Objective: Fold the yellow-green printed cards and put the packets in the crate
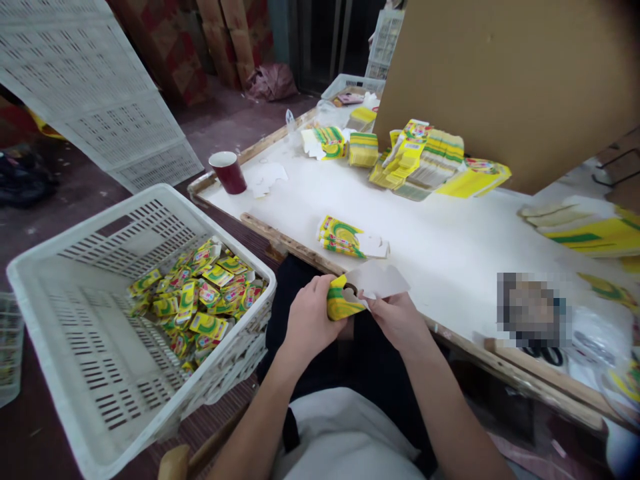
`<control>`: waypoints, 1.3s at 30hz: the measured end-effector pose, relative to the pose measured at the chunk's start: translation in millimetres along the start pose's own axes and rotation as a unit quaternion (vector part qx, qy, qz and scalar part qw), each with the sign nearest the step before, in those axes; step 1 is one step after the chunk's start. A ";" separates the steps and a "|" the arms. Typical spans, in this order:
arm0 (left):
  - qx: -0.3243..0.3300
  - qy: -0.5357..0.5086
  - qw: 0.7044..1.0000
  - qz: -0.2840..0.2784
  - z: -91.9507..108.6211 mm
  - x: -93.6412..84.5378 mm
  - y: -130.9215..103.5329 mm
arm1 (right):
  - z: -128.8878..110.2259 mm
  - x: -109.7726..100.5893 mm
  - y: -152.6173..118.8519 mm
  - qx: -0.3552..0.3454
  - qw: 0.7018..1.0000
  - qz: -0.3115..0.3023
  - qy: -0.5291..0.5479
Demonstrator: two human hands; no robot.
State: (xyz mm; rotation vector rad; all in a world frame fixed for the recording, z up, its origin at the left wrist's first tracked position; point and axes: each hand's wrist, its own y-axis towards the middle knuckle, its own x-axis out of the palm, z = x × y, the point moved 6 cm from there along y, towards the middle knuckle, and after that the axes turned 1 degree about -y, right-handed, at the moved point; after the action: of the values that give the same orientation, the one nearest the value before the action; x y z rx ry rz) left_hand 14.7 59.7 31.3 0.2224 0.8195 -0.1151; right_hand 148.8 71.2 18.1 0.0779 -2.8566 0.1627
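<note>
My left hand [311,319] is wrapped round a yellow and green carton [341,305], just off the table's near edge. The carton's end is open, and a small dark round shape shows inside it. With its fingers closed, my right hand [400,319] pinches the carton's white flap [383,280]. Beyond my hands, several flattened or partly folded cartons [343,237] lie together on the white table [295,200], white flaps pointing right. To my left, a white plastic crate [47,313] holds many small yellow and green boxes [207,300].
A maroon mug [230,175] stands at the table's left corner beside paper scraps [270,177]. Stacked cartons [440,157] line the back, before a large cardboard sheet [500,87]. Scissors [550,355] and a plastic bag [600,337] lie at right. Tall white crates [115,100] rise at far left.
</note>
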 end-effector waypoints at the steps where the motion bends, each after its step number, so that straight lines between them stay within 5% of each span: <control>1: 0.009 0.008 1.000 -0.005 1.6 -0.1 -0.1 | -0.8 3.0 -0.6 0.003 1.000 -0.011 -0.009; 10: 0.019 0.028 0.999 -0.026 10.1 3.0 -0.6 | -8.0 -3.5 -2.0 -0.078 0.987 0.059 -0.125; 18: -0.035 0.014 0.999 -0.037 3.3 -3.6 1.3 | -11.7 23.8 -15.9 -0.125 0.961 -0.111 -0.222; 25: -0.004 0.026 0.998 -0.063 9.1 2.4 2.7 | -10.8 7.5 -9.6 -0.120 0.983 -0.054 -0.131; 33: -0.028 0.067 0.994 -0.077 0.4 6.3 -0.3 | -24.3 20.8 -14.5 -0.192 0.900 -0.116 -0.374; 39: -0.027 0.056 0.996 -0.068 -0.8 8.2 0.7 | -19.7 23.5 -12.8 -0.207 0.889 -0.103 -0.396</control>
State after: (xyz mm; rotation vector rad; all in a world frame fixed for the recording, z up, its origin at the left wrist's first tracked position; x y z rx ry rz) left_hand 19.8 60.4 24.9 0.1222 0.9488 -0.2101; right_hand 132.6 59.9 44.8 0.4522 -3.5683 -0.6803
